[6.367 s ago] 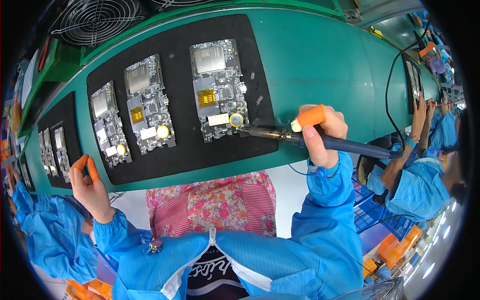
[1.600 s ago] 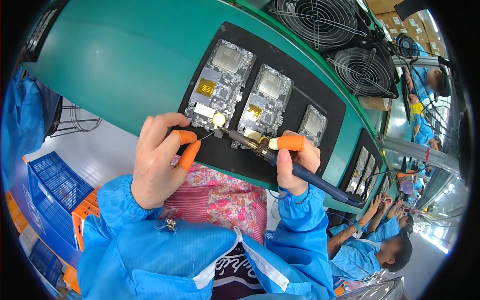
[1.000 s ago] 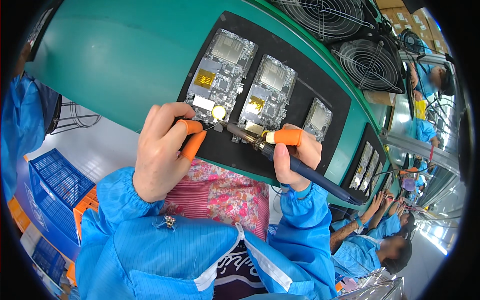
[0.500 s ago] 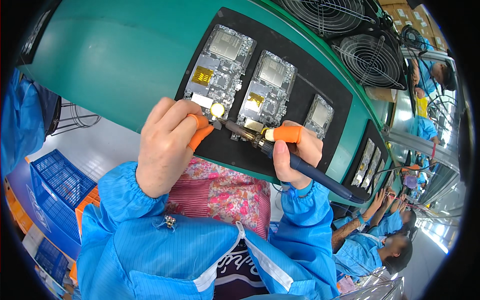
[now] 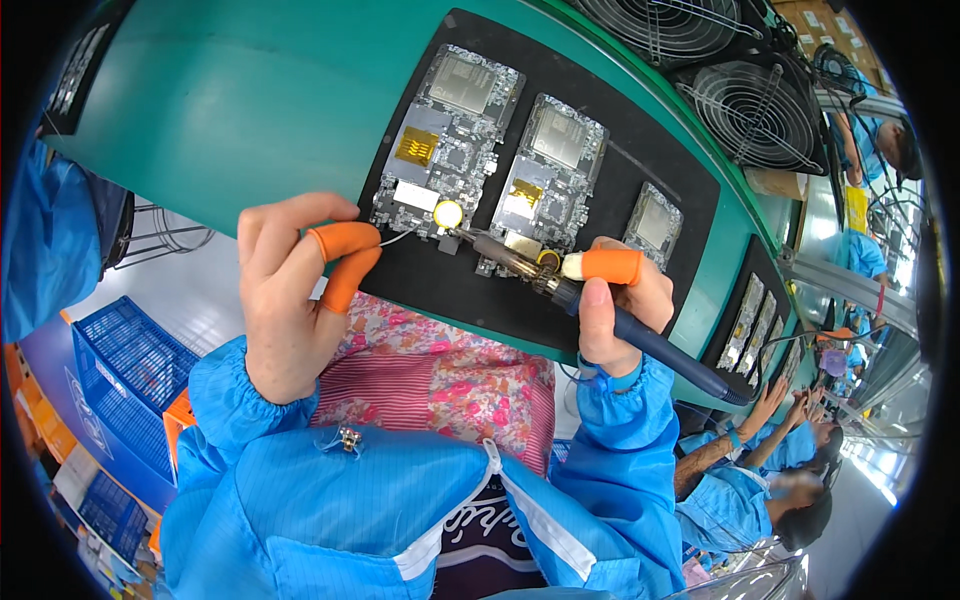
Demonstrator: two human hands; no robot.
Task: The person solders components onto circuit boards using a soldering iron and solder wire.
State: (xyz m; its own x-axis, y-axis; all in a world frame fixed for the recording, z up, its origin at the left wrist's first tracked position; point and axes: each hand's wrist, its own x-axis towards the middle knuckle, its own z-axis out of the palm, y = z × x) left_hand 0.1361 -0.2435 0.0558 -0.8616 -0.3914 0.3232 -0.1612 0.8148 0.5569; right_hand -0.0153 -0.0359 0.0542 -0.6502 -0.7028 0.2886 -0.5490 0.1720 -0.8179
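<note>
Right hand (image 5: 628, 298) grips a soldering iron (image 5: 655, 344) (near a circuit board (image 5: 455, 145)); left hand (image 5: 288, 285) pinches wire (image 5: 400, 237).

Your left hand (image 5: 285, 300) was in a pinch — two orange-capped fingers (image 5: 345, 240) nearly together, a bare one stretched above them. Your right hand (image 5: 635, 305) was curled pen-style — index finger (image 5: 612, 266) capped orange, thumb (image 5: 597, 312) bare. Both forearms (image 5: 632, 430) were blue-sleeved.

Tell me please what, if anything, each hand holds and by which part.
Right hand: soldering iron, by its handle. Left hand: thin wire, behind its free tip.
</note>
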